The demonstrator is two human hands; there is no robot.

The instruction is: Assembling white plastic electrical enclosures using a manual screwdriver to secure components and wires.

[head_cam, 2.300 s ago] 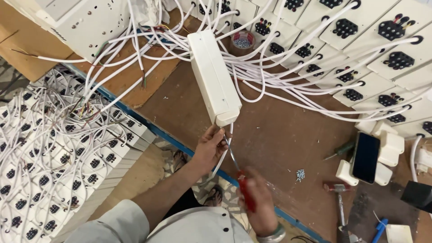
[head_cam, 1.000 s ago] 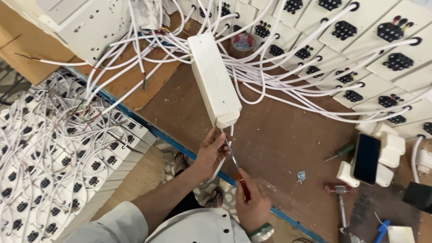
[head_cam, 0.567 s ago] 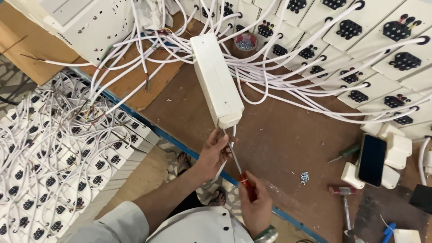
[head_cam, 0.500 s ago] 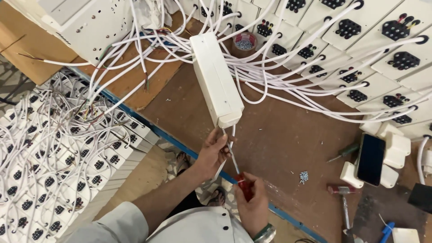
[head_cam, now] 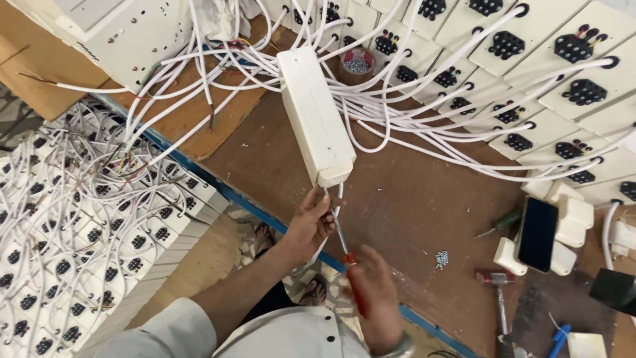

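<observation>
Screwdriver (head_cam: 344, 245) spans both hands, tip at box (head_cam: 316, 116).

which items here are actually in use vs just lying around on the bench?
In use:
- white box, its near end being worked on
- screwdriver, red handle in the right hand
- left hand, steadying the shaft just under the box

Lying about:
- phone
- hammer
- green screwdriver
- loose screws
- tub of screws

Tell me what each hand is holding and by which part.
The right hand grips a screwdriver by its red handle. The left hand pinches the shaft near the tip, just below the white box.
</observation>
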